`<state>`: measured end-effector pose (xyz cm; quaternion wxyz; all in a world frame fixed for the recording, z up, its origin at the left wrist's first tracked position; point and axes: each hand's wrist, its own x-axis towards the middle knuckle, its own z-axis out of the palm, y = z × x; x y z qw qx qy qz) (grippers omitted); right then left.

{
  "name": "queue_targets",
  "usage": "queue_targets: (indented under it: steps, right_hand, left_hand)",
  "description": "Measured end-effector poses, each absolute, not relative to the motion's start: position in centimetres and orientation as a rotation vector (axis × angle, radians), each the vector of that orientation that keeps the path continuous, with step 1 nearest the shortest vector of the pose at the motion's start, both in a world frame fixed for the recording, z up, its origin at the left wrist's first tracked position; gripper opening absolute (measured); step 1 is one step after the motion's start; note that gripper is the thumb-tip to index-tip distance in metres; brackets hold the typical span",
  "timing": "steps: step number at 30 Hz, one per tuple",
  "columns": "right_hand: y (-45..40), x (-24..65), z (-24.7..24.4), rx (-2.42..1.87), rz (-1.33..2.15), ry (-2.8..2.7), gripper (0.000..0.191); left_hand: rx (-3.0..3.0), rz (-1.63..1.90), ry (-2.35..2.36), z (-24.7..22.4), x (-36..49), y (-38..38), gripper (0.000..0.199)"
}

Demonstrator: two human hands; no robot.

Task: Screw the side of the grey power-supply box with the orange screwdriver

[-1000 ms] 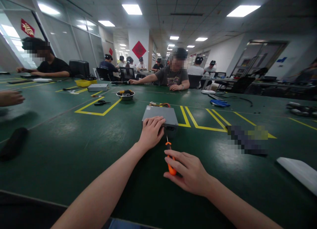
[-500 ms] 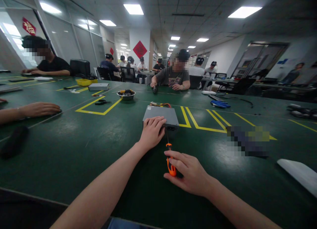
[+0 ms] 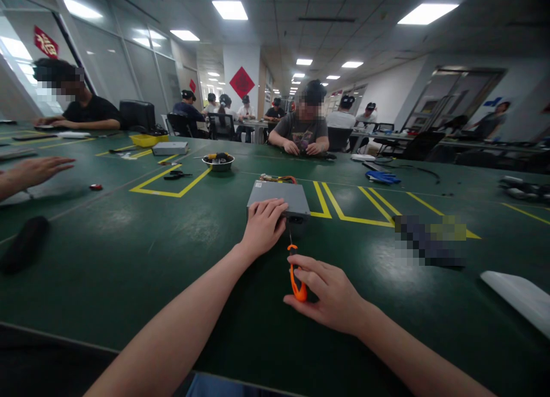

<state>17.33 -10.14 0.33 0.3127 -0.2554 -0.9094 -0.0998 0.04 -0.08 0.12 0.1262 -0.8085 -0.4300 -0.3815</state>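
The right hand [image 3: 324, 294] pinched an orange-handled screwdriver [image 3: 295, 279] in its curled fingers, shaft pointing up the frame at the near edge of a grey metal box [image 3: 279, 195], lying crosswise at centre beneath the flat-pressed, nearer left hand [image 3: 263, 228].

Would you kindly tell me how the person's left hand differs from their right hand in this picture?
The left hand rests flat on the grey metal box, whereas the right hand curls around an orange-handled screwdriver. The left hand touches the box; the right hand stands apart from it. The left hand lies farther forward than the right hand. Both hands are bare, over the green work table.
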Motion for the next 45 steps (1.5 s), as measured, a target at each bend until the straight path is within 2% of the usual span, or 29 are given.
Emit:
queue_targets:
  steps: [6,10,14,23,29,34,40,45]
  right_hand:
    - [-10.6,17.45,1.11,-0.72,-0.2,-2.613,0.035]
    - [-10.27,17.51,0.96,-0.658,-0.291,-2.469,0.03]
    - [-10.24,17.52,0.66,-0.687,-0.214,-2.376,0.026]
    - [-10.78,17.55,1.17,-0.786,-0.158,-2.578,0.037]
    - [-10.12,17.51,0.61,-0.666,-0.281,-2.382,0.025]
    - [-10.6,17.53,1.13,-0.75,-0.202,-2.53,0.036]
    - [-10.35,17.47,1.03,-0.664,-0.272,-2.427,0.031]
    - [-10.48,17.39,0.76,-0.768,-0.133,-2.471,0.036]
  left_hand:
    - [-2.356,-1.112,-1.258,0.03,0.06,0.04,0.03]
    - [-2.358,-1.1,-1.25,0.09,0.04,-0.05,0.029]
    - [-2.352,-1.088,-1.259,0.19,0.05,-0.14,0.029]
    - [-2.345,-1.101,-1.254,0.14,0.07,-0.1,0.029]
    - [-2.355,-1.103,-1.255,0.17,0.07,-0.12,0.029]
    - [-2.355,-1.109,-1.249,0.05,0.07,-0.02,0.029]
    - [-2.344,-1.107,-1.25,0.04,0.13,0.01,0.03]
    - [-2.339,-1.1,-1.258,0.01,0.15,-0.01,0.031]
